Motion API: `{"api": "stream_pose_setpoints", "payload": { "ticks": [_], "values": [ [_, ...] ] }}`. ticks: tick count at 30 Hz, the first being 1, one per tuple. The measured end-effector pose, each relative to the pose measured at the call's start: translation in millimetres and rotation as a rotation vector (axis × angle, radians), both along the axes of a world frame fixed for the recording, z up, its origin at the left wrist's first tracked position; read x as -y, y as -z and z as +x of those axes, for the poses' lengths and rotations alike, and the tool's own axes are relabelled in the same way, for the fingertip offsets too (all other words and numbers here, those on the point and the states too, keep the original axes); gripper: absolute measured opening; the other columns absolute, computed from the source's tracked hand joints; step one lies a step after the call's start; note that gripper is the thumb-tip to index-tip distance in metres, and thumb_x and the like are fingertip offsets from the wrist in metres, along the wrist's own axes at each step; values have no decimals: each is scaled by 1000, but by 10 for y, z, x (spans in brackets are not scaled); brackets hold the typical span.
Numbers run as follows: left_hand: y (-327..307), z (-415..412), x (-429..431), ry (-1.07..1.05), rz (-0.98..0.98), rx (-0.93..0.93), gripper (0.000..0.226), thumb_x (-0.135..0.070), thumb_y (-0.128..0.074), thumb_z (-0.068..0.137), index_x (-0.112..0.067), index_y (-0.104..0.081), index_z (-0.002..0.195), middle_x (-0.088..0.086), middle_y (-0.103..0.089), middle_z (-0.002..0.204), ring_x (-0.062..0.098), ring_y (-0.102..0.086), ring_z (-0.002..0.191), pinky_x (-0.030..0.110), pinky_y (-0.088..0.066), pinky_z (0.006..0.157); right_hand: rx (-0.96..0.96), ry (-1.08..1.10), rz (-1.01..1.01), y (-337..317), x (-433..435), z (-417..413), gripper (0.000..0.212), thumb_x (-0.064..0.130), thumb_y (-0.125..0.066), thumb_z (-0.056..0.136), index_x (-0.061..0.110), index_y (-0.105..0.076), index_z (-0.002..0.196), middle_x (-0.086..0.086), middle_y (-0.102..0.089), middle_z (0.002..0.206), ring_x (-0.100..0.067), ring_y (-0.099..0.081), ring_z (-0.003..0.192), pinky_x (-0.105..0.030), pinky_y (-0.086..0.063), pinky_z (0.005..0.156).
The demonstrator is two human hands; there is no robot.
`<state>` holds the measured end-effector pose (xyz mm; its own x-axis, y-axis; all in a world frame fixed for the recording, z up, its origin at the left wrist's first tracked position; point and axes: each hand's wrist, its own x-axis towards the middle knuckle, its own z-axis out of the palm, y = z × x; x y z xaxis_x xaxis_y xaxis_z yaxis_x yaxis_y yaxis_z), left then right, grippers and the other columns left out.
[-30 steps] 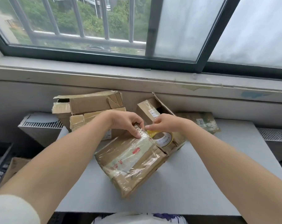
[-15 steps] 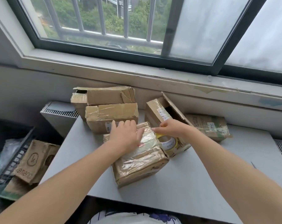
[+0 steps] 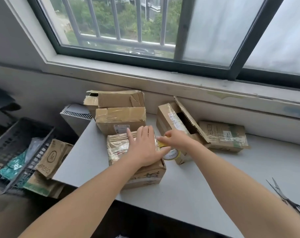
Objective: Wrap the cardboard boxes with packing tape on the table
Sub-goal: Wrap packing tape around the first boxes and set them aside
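Five boxes on the table [image 3: 188,189]: left hand [image 3: 143,146] flat, fingers spread, on the nearest box [image 3: 118,148]; right hand [image 3: 176,139] grips the tape roll [image 3: 171,152] beside it. Scissors [image 3: 286,198] far right.

Over the last second the left hand [image 3: 143,148] went from pinching the far edge of the taped box [image 3: 128,152] beside the right hand [image 3: 176,139] to lying flat, fingers spread, across its top. The box itself turned from a corner-on angle to nearly square with the table [image 3: 188,189] edge. The view swung left and down, bringing a dark crate [image 3: 17,148] and scissors [image 3: 286,198] into sight.
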<state>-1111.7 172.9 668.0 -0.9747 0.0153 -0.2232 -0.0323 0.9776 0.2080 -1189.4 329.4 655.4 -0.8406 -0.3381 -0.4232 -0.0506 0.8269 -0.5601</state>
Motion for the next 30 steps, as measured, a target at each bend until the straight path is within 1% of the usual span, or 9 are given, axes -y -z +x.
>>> {"api": "stream_pose_setpoints", "payload": {
  "ticks": [2, 7, 12, 15, 18, 21, 23, 25, 30],
  "values": [
    [66, 43, -56, 3, -25, -22, 109, -79, -40, 83, -11, -7, 160, 5, -14, 163, 27, -3, 155, 70, 12, 118, -25, 18, -11, 29, -10, 50, 49, 66, -60, 91, 23, -55, 69, 8, -59, 69, -8, -53, 65, -27, -37, 57],
    [28, 50, 24, -14, 94, -56, 92, -59, -58, 82, -17, -22, 155, 2, -30, 153, 26, -18, 149, 65, 9, 122, -62, 42, -134, 60, -63, 135, 57, 64, -67, 86, 15, -44, 67, -1, -40, 64, -16, -37, 59, -32, -28, 58],
    [-105, 242, 373, 50, 241, -103, 98, -65, -40, 59, -22, -37, 148, -6, -42, 139, 21, -30, 142, 56, 5, 125, -68, -18, -309, -167, 19, 216, 60, 64, -71, 83, 19, -40, 59, 5, -32, 56, -13, -31, 53, -31, -24, 55],
    [-215, 323, 682, 33, 414, -149, 86, -54, -52, 63, -27, -42, 144, -11, -42, 130, 15, -34, 134, 54, -9, 125, -114, -52, -344, -431, 310, 283, 59, 59, -73, 86, 21, -41, 53, 14, -32, 43, -5, -32, 42, -24, -25, 47],
    [-345, 424, 983, -50, 643, -161, 68, -31, -64, 74, -43, -40, 136, -14, -43, 135, 4, -39, 126, 30, -33, 112, -117, -106, -420, -757, 617, 294, 57, 59, -73, 85, 18, -44, 58, 14, -34, 46, -4, -31, 42, -22, -24, 46],
    [-256, 505, 1311, -59, 790, -154, 55, -26, -69, 84, -40, -48, 133, -8, -44, 136, -8, -44, 120, 4, -35, 98, -105, -156, -483, -924, 886, 332, 57, 57, -74, 86, 21, -40, 60, 11, -30, 53, -8, -27, 48, -23, -22, 47],
    [-57, 587, 1501, -12, 783, -88, 48, -35, -73, 90, -31, -55, 134, -8, -40, 140, -13, -39, 127, 7, -33, 104, -89, -213, -402, -848, 1116, 409, 53, 57, -73, 87, 18, -47, 62, 7, -36, 55, -10, -33, 51, -28, -28, 50],
    [164, 690, 1645, -50, 803, -10, 45, -29, -73, 95, -36, -54, 135, -12, -34, 148, -14, -36, 131, 22, -33, 114, -77, -240, -308, -656, 1334, 507, 51, 59, -69, 89, 16, -54, 66, 4, -42, 57, -12, -38, 52, -31, -31, 54],
    [523, 881, 1719, -81, 905, 210, 82, -46, -83, 84, -67, -25, 137, -26, -16, 158, -5, -26, 141, 28, -32, 113, -28, -174, -201, -275, 1577, 661, 51, 60, -67, 90, 16, -56, 67, 8, -47, 59, -11, -43, 56, -29, -36, 57]
  ]
}}
